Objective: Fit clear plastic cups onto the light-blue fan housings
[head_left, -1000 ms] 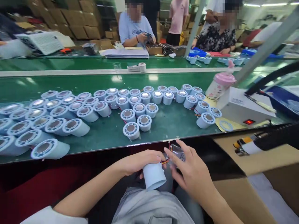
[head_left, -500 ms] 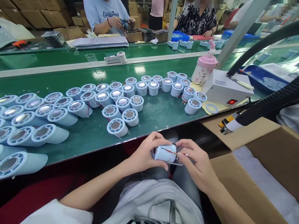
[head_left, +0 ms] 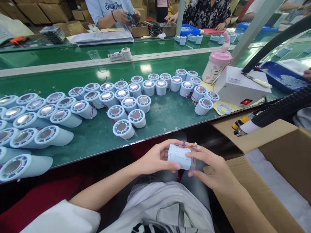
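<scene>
Between my two hands, above my lap and just off the table's front edge, is a light-blue cylindrical fan housing (head_left: 179, 156) lying on its side. My left hand (head_left: 159, 157) is wrapped round its left end, thumb along the near side. Around the right end, which shows a clear plastic part (head_left: 193, 163), curl the fingers of my right hand (head_left: 209, 165). Thin red, yellow and black wires (head_left: 190, 146) with a small white connector lie along the top, by the right fingertips. Similar blue housings (head_left: 123, 128) with round silver centres stand on the green table (head_left: 160, 124).
A white box with a lit red switch (head_left: 243, 85) stands at the table's right, beside a pink-lidded cup (head_left: 217, 63). An open cardboard box (head_left: 269, 139) is at my right, below a black hose (head_left: 284, 105). Co-workers (head_left: 109, 14) sit across the table.
The housing has been turned in my hands, so its wires now lie along the top instead of across the near face. My right fingers have shifted from the wires to around the right end.
</scene>
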`<state>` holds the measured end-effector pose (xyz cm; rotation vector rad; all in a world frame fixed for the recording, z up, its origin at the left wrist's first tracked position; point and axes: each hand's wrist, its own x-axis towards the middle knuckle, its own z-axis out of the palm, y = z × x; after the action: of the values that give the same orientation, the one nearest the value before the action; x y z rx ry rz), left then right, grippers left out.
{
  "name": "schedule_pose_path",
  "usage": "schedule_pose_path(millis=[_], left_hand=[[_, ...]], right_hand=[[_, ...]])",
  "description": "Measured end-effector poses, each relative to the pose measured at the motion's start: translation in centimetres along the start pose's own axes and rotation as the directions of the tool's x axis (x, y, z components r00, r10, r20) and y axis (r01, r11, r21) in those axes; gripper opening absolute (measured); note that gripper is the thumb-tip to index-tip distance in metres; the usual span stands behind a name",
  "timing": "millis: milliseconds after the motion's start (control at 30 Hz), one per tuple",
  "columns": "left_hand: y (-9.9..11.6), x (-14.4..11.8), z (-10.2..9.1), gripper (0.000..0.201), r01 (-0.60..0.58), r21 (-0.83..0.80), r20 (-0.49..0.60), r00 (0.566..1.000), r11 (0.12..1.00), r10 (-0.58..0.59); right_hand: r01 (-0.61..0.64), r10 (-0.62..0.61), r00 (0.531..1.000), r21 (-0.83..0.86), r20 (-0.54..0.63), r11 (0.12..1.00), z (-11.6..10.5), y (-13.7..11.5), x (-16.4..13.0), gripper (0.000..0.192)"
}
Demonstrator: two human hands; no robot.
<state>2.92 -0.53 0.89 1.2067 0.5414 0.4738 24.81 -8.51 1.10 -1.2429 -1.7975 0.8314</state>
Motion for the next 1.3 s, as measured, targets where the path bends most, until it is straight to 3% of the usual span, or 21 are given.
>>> schedule_pose_path(millis=[67, 133, 400, 867, 1167, 1300], left_hand=[[0.1, -0.1, -0.1, 0.063, 0.035, -0.011, 0.049, 0.998, 0.999, -0.035], [0.3, -0.2, -0.1, 0.069, 0.021, 0.010, 0.078, 0.997, 1.000, -0.022], [1.0, -0.6, -0.5, 0.073, -0.173, 0.200, 0.115, 0.982, 0.964, 0.152], [0.9, -0.8, -0.8, 0.080, -0.276, 0.378, 0.142, 0.960, 0.884, 0.240], [0.9, -0.7, -0.9, 0.078, -0.351, 0.386, 0.178, 0.936, 0.853, 0.305], [0.9, -0.7, -1.0, 0.079, -0.358, 0.385, 0.181, 0.933, 0.850, 0.311]], right_hand=[[0.040, -0.041, 0.999, -0.088, -0.005, 0.995, 0.0, 0.1, -0.6, 0.039], [0.017, -0.017, 1.000, -0.074, -0.003, 0.997, 0.1, 0.1, -0.9, 0.038], [-0.177, 0.168, 0.984, 0.263, 0.058, 0.948, 0.4, -0.3, -1.1, 0.042], [-0.366, 0.320, 0.929, 0.590, 0.185, 0.720, 0.8, -0.5, -0.8, 0.041], [-0.430, 0.402, 0.890, 0.685, 0.215, 0.587, 1.5, -0.1, -0.2, 0.041], [-0.497, 0.489, 0.842, 0.682, 0.229, 0.537, 1.7, 0.0, -0.1, 0.048]])
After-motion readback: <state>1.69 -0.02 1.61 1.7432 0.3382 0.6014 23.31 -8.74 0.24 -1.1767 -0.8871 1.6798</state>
